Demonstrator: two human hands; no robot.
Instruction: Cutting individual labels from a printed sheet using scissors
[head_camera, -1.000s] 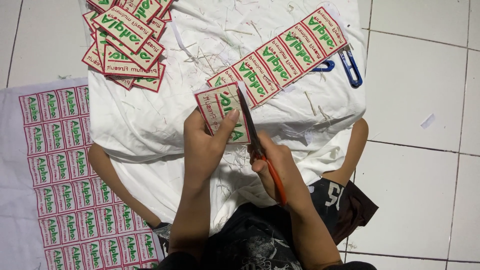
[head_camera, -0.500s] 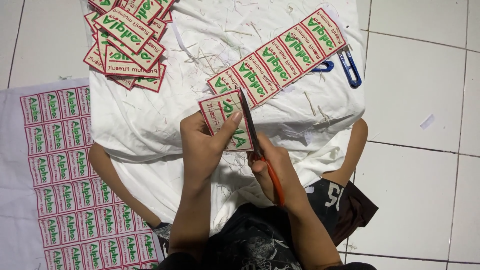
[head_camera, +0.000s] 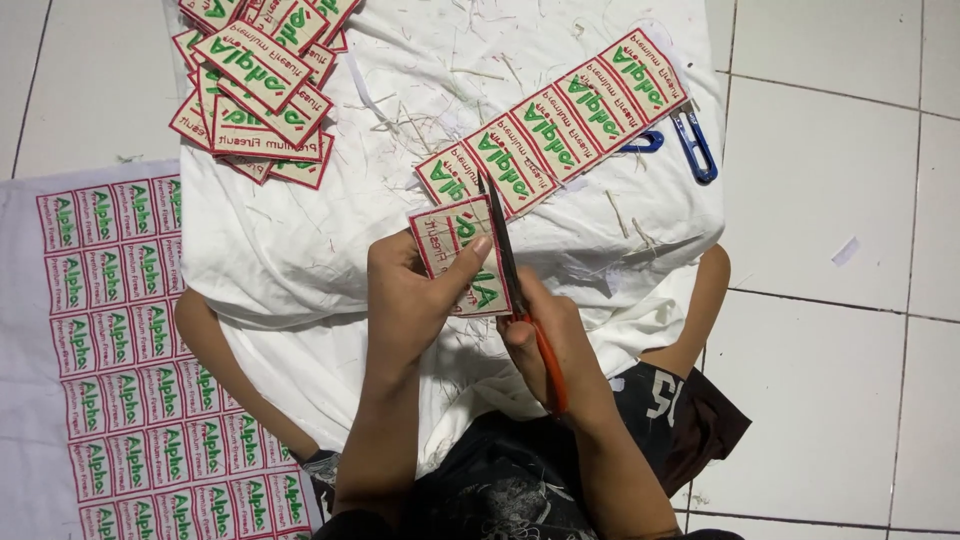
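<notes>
Head view, centre of frame: left hand (head_camera: 415, 300) pinching a single white rectangular cloth label (head_camera: 455, 250) with red border and green lettering, thumb across its face. Right hand (head_camera: 555, 345) clenched round orange-handled scissors (head_camera: 510, 265), blades pointing up along the label's right edge. Just above, a strip of joined labels (head_camera: 560, 120) on white cloth (head_camera: 300, 250). Upper left, a heap of cut labels (head_camera: 255, 80); lower left, an uncut printed sheet (head_camera: 120, 330). Upper right, blue-handled scissors (head_camera: 690, 145). Risk, judged: blade wandering into the red border or nicking the thumb, given the tight grip beside the cut.

Label (head_camera: 462, 255) — white, green lettering, red border; scissors (head_camera: 520, 290) orange-handled
</notes>
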